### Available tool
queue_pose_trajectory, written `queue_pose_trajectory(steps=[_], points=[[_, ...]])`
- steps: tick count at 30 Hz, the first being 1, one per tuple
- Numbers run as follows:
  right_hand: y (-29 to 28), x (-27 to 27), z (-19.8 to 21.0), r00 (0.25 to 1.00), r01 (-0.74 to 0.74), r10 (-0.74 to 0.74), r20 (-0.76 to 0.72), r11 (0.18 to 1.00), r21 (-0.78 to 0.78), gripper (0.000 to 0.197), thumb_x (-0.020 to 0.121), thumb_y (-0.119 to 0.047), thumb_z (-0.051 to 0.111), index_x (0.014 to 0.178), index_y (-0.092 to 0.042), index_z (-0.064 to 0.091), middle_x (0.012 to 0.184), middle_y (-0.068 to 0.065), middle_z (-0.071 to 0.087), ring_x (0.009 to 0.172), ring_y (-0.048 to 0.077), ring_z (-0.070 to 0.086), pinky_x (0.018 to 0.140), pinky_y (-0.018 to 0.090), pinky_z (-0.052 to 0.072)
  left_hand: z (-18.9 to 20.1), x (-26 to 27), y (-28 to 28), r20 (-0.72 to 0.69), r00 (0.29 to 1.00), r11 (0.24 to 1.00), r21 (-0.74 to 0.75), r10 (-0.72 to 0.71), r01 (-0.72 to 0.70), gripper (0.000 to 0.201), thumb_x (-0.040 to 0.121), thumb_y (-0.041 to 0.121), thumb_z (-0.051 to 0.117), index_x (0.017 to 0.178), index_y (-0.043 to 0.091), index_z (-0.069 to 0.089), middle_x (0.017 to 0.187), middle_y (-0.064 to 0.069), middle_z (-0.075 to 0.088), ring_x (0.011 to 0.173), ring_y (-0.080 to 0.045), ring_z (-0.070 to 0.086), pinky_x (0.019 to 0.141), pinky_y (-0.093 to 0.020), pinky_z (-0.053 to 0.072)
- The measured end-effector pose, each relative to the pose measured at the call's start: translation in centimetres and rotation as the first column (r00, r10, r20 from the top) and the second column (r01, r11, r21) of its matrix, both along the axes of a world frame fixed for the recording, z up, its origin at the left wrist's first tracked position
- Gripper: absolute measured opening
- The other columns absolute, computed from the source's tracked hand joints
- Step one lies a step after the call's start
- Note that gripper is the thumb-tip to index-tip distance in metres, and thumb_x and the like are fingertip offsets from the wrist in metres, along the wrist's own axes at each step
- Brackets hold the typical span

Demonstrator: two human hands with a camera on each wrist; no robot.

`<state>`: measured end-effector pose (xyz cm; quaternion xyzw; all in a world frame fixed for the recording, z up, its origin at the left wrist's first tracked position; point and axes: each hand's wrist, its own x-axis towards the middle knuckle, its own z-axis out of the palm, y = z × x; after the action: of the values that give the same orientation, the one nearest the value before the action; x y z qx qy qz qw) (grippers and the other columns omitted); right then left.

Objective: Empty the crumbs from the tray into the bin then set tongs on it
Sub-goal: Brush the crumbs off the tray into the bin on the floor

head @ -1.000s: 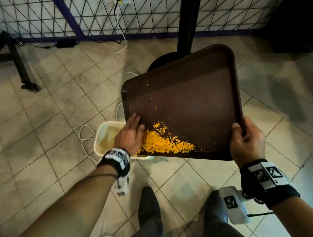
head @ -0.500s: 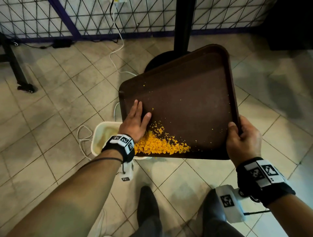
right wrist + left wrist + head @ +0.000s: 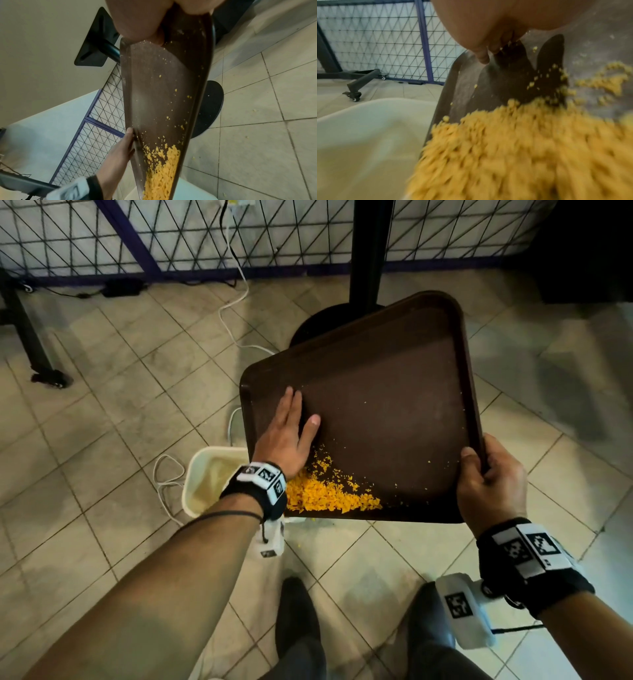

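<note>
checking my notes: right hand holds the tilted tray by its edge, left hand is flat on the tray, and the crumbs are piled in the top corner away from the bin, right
Not quite. The crumbs are piled in the tray's lowest corner, just above the bin, as the head view shows. The rest holds: the right hand holds the tilted tray's edge, and the left hand lies flat on it.

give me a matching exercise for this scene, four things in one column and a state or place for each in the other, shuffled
Things:
1. tray
2. crumbs
3. left hand
4. right hand

States or places:
A. fingers straight, flat on the tray's surface
B. piled in the lowest corner, over the bin
C. curled round the tray's edge
D. brown, tilted down toward the bin

Pairs: 1-D, 2-B, 3-A, 4-C
</note>
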<state>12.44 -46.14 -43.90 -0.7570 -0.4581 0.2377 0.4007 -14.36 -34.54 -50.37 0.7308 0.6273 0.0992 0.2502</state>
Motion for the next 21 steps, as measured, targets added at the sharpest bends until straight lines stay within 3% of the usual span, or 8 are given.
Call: queue_pose_trajectory(steps=[4, 8, 10, 13, 17, 19, 21], points=[[0.0, -0.2, 0.1, 0.999, 0.024, -0.024, 0.024, 1.0, 0.003, 0.025, 0.097, -0.007, 0.047, 0.116, -0.006, 0.062, 0.079, 0.0, 0.058, 0.069, -0.002, 0.052, 0.054, -0.003, 0.035, -0.9, -1.5, -3.7, -0.091, 0.991, 0.995, -0.008, -0.099, 0.099, 0.064, 0.099, 0.061, 0.015, 0.156, 0.032, 0.01, 0.163, 0.017, -0.004, 0.146, -0.016, 0.026, 0.11, -0.042, 0.034], [-0.1, -0.5, 0.4, 1.0, 0.005, -0.006, 0.026, 1.0, 0.002, 0.027, 0.097, -0.008, 0.047, 0.12, -0.009, 0.061, 0.084, 0.002, 0.061, 0.071, 0.012, 0.057, 0.054, -0.004, 0.035, 0.6, -1.0, -0.8, 0.02, 0.998, 0.997, 0.045, 0.061, -0.061, 0.066, 0.099, 0.061, 0.018, 0.156, 0.03, 0.008, 0.163, 0.014, -0.004, 0.149, -0.014, 0.014, 0.114, -0.04, 0.02], [0.0, -0.7, 0.6, 1.0, -0.002, 0.002, 0.026, 1.0, 0.0, 0.028, 0.097, -0.007, 0.047, 0.122, -0.008, 0.06, 0.088, 0.002, 0.062, 0.071, 0.005, 0.056, 0.055, -0.005, 0.034, 1.8, 0.2, 1.6, 0.055, 0.994, 0.994, 0.044, 0.094, -0.096, 0.07, 0.098, 0.063, 0.019, 0.156, 0.028, 0.005, 0.164, 0.013, -0.006, 0.149, -0.017, 0.016, 0.114, -0.044, 0.023], [0.1, -0.8, 0.8, 0.999, -0.012, 0.011, 0.031, 1.0, 0.005, 0.028, 0.098, -0.007, 0.046, 0.122, -0.007, 0.06, 0.088, 0.003, 0.062, 0.071, -0.004, 0.052, 0.055, -0.005, 0.035, 2.7, 2.0, 2.6, 0.038, 0.999, 0.999, 0.04, 0.028, -0.029, 0.071, 0.098, 0.062, 0.02, 0.156, 0.026, 0.003, 0.164, 0.01, -0.009, 0.15, -0.015, 0.009, 0.117, -0.043, 0.022], [0.0, -0.5, 0.4, 0.999, -0.002, 0.002, 0.037, 1.0, -0.001, 0.028, 0.097, -0.008, 0.046, 0.121, -0.008, 0.061, 0.084, 0.002, 0.062, 0.07, 0.002, 0.055, 0.055, -0.002, 0.037, 0.2, 1.6, -2.4, -0.006, 0.997, 0.997, -0.009, -0.075, 0.075, 0.074, 0.098, 0.063, 0.018, 0.155, 0.026, -0.009, 0.161, 0.012, -0.022, 0.149, -0.009, -0.009, 0.117, -0.038, 0.019], [0.0, -0.4, 0.5, 1.0, 0.005, -0.004, 0.026, 1.0, -0.014, 0.028, 0.098, -0.009, 0.046, 0.122, -0.011, 0.06, 0.086, 0.0, 0.063, 0.073, 0.009, 0.058, 0.055, 0.0, 0.037, -1.3, 0.0, -5.7, -0.058, 0.994, 0.992, -0.081, -0.098, 0.093, 0.074, 0.097, 0.063, 0.017, 0.154, 0.026, -0.011, 0.16, 0.011, -0.025, 0.149, -0.011, -0.008, 0.119, -0.042, 0.022], [-0.1, -0.4, 0.6, 1.0, 0.013, -0.013, 0.017, 1.0, -0.025, 0.03, 0.098, -0.01, 0.046, 0.124, -0.012, 0.06, 0.089, 0.0, 0.063, 0.073, 0.003, 0.056, 0.056, -0.003, 0.035, -1.7, -1.4, -7.1, -0.088, 0.993, 0.988, -0.145, -0.073, 0.059, 0.074, 0.097, 0.063, 0.016, 0.155, 0.024, -0.009, 0.161, 0.01, -0.023, 0.15, -0.012, -0.004, 0.119, -0.045, 0.023]])
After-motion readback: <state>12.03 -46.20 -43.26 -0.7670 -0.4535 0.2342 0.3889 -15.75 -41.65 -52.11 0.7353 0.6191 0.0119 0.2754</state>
